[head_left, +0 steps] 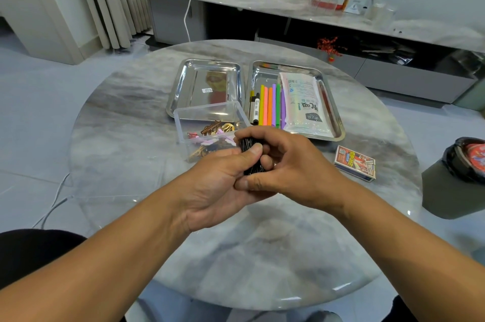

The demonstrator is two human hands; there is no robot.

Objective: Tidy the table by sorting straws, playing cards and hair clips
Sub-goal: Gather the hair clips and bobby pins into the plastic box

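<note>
Both hands meet over the middle of the round marble table [131, 122], gripping a bundle of thin black hair pins [249, 148]. My left hand [217, 185] wraps it from the left with the thumb on top; my right hand [291, 172] holds it from the right. Just behind them stands a clear plastic box [183, 122] with several brown, gold and pink hair clips [215, 129]. The right steel tray [332, 101] holds coloured straws [270, 105], two markers and a packet of straws [304, 104]. A playing card box [355, 163] lies on the table at the right.
An empty steel tray [181, 83] sits behind the clear box. A dark bin with a black bag [456, 172] stands at the table's right edge. A low marble console [262, 1] with boxes runs along the back wall. A white cable [56, 198] trails on the floor at the left.
</note>
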